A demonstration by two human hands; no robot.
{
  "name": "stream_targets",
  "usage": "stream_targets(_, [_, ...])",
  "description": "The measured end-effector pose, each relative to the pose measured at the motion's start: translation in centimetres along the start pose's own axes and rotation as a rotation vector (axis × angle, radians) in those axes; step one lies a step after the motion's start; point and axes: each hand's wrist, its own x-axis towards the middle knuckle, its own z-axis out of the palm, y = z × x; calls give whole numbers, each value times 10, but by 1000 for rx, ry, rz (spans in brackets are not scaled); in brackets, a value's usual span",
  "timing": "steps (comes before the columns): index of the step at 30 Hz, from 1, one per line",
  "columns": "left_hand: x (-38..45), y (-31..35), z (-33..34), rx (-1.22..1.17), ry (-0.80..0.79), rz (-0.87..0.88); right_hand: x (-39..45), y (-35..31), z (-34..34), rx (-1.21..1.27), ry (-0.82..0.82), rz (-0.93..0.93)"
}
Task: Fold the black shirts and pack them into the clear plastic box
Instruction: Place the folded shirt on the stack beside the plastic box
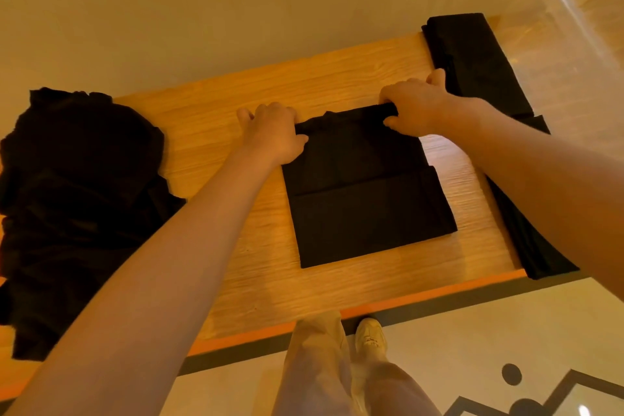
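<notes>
While both arms are reaching across the wooden table (337,77), the left hand (273,135) is gripping the far left corner of a partly folded black shirt (364,206), fingers curled over the edge and thumb lying on the cloth. The right hand (410,108) is gripping the far right corner the same way, with the rolled edge passing under its knuckles. This shirt is lying flat near the middle of the table, a lower fold line showing across it.

One heap of unfolded black shirts (77,199) is sitting at the left end of the table, hanging over its near edge; the number of garments in it cannot be told. One folded black shirt (472,60) is lying just beside the right hand, and more black cloth (533,246) is running under the right forearm along the right edge; whether these are one piece cannot be told.

One clear plastic box (574,37) is standing at the far right, just beyond the folded shirt. Below the table, one trouser leg (320,365) and one pale shoe (369,338) are showing on the patterned floor (506,331).
</notes>
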Motion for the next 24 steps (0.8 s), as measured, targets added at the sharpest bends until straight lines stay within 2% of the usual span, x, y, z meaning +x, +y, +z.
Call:
stream_targets(3, [3,-1,-3,-38,-46,-28,3,4,-4,63,-53,-7])
stream_targets(6, [0,-4,-3,-127,15,-1,0,10,-3,240,-18,-36])
stream_targets(10, [-18,-12,-5,-511,78,33,-16,21,-4,666,15,-39])
stream_targets(15, [-68,-18,-7,-800,199,53,-55,34,-4,936,101,-83])
stream_targets(20, [-125,-13,2,-822,306,137,-108,38,4,1067,133,-189])
stream_targets(24, [-160,-12,28,-736,354,243,-141,40,24,965,207,-240])
